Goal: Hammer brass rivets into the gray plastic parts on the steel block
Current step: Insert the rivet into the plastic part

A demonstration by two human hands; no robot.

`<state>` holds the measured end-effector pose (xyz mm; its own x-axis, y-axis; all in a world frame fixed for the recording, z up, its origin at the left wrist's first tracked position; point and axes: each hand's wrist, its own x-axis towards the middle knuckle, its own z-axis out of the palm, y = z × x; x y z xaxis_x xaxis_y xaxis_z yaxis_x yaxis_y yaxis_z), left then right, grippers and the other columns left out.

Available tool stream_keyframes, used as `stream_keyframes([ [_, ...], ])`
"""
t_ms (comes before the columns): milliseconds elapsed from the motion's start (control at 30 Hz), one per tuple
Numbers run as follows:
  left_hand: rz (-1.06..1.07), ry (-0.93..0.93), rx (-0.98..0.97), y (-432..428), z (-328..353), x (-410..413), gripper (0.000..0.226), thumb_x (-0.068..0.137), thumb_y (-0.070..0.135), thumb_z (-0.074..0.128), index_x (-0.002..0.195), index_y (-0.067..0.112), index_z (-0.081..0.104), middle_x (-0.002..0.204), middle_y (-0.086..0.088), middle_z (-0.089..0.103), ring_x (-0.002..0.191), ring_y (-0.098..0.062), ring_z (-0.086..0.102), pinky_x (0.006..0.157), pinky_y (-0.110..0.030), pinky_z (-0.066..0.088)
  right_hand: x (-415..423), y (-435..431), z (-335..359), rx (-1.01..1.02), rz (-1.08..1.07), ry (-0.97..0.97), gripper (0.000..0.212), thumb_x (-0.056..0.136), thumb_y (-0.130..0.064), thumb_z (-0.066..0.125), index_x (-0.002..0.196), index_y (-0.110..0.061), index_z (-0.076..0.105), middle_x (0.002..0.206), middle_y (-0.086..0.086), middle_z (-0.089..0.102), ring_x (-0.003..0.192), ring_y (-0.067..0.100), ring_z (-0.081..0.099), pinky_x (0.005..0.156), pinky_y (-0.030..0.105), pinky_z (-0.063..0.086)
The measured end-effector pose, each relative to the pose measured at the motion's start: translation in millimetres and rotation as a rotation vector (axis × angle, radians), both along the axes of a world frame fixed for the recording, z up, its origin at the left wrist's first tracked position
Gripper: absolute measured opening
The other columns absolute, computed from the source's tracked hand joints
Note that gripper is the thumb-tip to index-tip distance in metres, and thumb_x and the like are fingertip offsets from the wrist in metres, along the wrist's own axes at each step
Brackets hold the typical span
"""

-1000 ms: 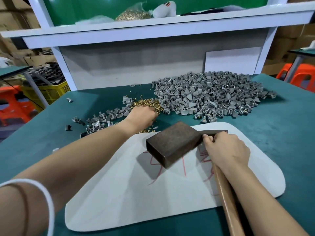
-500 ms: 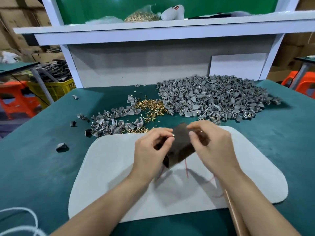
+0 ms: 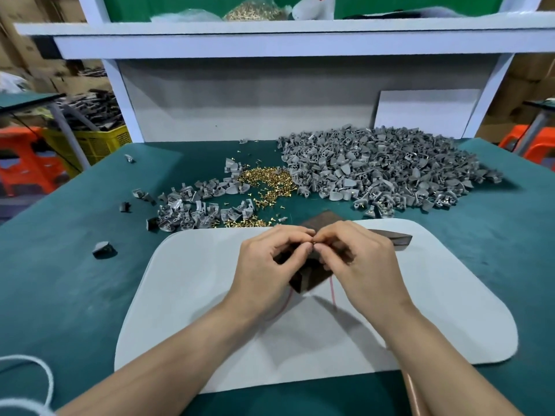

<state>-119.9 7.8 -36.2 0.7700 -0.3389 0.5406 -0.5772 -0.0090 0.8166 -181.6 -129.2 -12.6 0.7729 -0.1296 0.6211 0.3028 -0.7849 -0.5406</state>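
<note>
Teal counter [image 3: 60, 295], on which a white mat [image 3: 186, 310] is laid. Behind the mat, to the right, the large heap of gray plastic parts [image 3: 390, 166] is seen. The hammer [image 3: 396, 239] is laid with its long axis running far to near, dark head away from the viewer, wooden handle passing under the right forearm. The steel block [image 3: 306, 280], dark brown and rust-toned, is set cornerwise at mid-mat, one corner pointed toward the viewer; its long axis is hidden. Loose brass rivets [image 3: 267, 181] are strewn left of the heap. The left hand [image 3: 267, 265] and right hand [image 3: 360, 265] are held over the block, fingers curled, one rivet [image 3: 313, 243] pinched where their fingertips meet. Half a second earlier the fingertips were apart; a second earlier the left hand was at the rivets, the right on the hammer
</note>
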Motion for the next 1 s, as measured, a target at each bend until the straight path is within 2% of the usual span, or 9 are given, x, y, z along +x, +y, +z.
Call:
stream_keyframes([
  [133,-0.019,0.013,-0.046,-1.8,0.7,-0.3,0.010,0.083,0.007,0.066,0.089,0.007,0.074,0.100,-0.003,0.071,0.097,-0.018,0.067,0.091,-0.044,0.052,0.5,2.0,-0.1,0.023,-0.007,0.003,0.015,0.082,-0.022,0.062,0.084,-0.035,0.054,0.082,-0.023,0.057,0.077,0.010,0.057,0.071,0.051,0.047],
  [233,-0.033,-0.028,-0.047,-2.2,-1.1,1.7,0.013,0.083,0.008,0.066,0.091,0.014,0.074,0.102,0.003,0.069,0.100,-0.019,0.066,0.091,-0.044,0.052,2.0,2.8,-1.1,0.182,0.027,0.017,0.014,0.081,-0.019,0.061,0.081,-0.031,0.054,0.077,-0.018,0.060,0.073,0.010,0.059,0.072,0.048,0.048],
  [333,-0.029,-0.054,-0.054,-1.4,-3.0,5.1,0.020,0.083,0.007,0.066,0.096,0.022,0.072,0.103,0.005,0.067,0.100,-0.021,0.066,0.090,-0.040,0.053,2.1,4.3,-0.4,0.309,0.057,0.055,0.010,0.082,-0.019,0.060,0.080,-0.028,0.056,0.073,-0.013,0.062,0.070,0.014,0.062,0.072,0.053,0.049],
  [467,-0.019,-0.024,-0.054,-0.3,-0.2,4.9,0.035,0.084,0.010,0.065,0.106,0.037,0.066,0.105,0.002,0.068,0.096,-0.020,0.068,0.085,-0.030,0.053,1.6,1.0,0.8,0.481,0.105,0.057,0.018,0.085,-0.008,0.061,0.078,-0.023,0.058,0.068,-0.007,0.061,0.066,0.016,0.062,0.063,0.042,0.054],
  [567,-0.020,-0.072,-0.050,-0.5,0.5,3.1,0.035,0.085,0.005,0.062,0.110,0.029,0.066,0.109,0.005,0.065,0.099,-0.016,0.066,0.089,-0.027,0.053,2.6,1.5,-0.5,0.626,0.185,0.129,0.023,0.088,-0.002,0.058,0.077,-0.022,0.058,0.072,-0.002,0.064,0.069,0.017,0.066,0.062,0.036,0.056],
  [700,-0.060,-0.045,-0.085,-1.1,0.9,1.4,0.028,0.085,0.000,0.060,0.106,0.018,0.066,0.109,-0.002,0.064,0.103,-0.017,0.066,0.091,-0.025,0.051,3.9,4.2,-1.9,0.796,0.277,0.167,0.022,0.090,0.003,0.056,0.076,-0.014,0.060,0.074,-0.003,0.066,0.072,0.014,0.068,0.066,0.027,0.057],
  [900,-0.070,-0.091,-0.045,-1.2,-0.5,-0.7,0.026,0.085,0.009,0.066,0.110,0.011,0.069,0.121,0.003,0.058,0.114,-0.021,0.060,0.093,-0.043,0.052,3.7,3.4,0.0,0.860,0.247,0.136,0.025,0.088,0.002,0.058,0.072,-0.017,0.062,0.071,0.001,0.068,0.068,0.014,0.069,0.062,0.024,0.056],
  [1000,-0.060,-0.059,-0.047,-1.2,1.0,-1.3,0.031,0.082,0.015,0.069,0.113,0.013,0.068,0.124,0.003,0.057,0.117,-0.019,0.058,0.095,-0.042,0.052,3.7,3.6,0.6,0.856,0.231,0.120,0.025,0.088,0.004,0.059,0.071,-0.016,0.061,0.068,-0.001,0.065,0.066,0.014,0.066,0.061,0.025,0.056],
])
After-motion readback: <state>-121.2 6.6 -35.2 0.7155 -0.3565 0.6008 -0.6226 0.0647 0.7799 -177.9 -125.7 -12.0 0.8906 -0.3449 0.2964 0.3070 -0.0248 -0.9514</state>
